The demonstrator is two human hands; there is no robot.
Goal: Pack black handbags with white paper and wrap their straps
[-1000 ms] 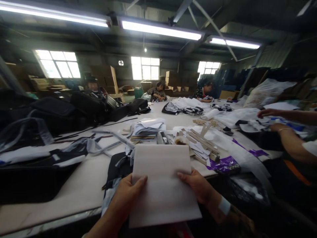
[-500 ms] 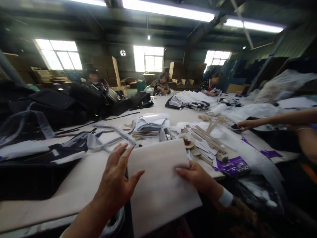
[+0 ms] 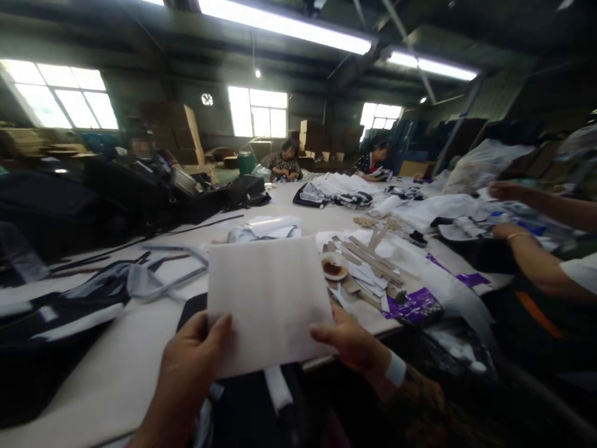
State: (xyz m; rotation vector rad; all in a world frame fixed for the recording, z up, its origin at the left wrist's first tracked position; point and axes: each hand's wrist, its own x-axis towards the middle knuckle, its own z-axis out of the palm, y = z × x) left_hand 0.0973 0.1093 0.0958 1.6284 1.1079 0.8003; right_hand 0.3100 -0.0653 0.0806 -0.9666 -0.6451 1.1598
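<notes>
A white rectangular sheet (image 3: 270,298), paper or thin foam, is held up in front of me by its two sides. My left hand (image 3: 196,354) pinches its lower left edge, thumb on the near face. At the right edge my right hand (image 3: 352,342) grips it, thumb in front and fingers behind. Below and behind the sheet lies a black fabric piece (image 3: 254,410) with a white strip (image 3: 278,389) on it. Part of the black piece is hidden by the sheet.
Paper and card strips (image 3: 368,267) and a round dish with brown stuff (image 3: 334,266) lie on the table (image 3: 153,336). A purple packet (image 3: 415,305) is near the right edge. Black bags (image 3: 130,186) are piled left. A co-worker's arms (image 3: 536,249) work at right; others sit across.
My left hand, open beside the sheet before, has closed on its left edge. The sheet is now raised and more level, uncovering the black piece below. The view has swung to the right.
</notes>
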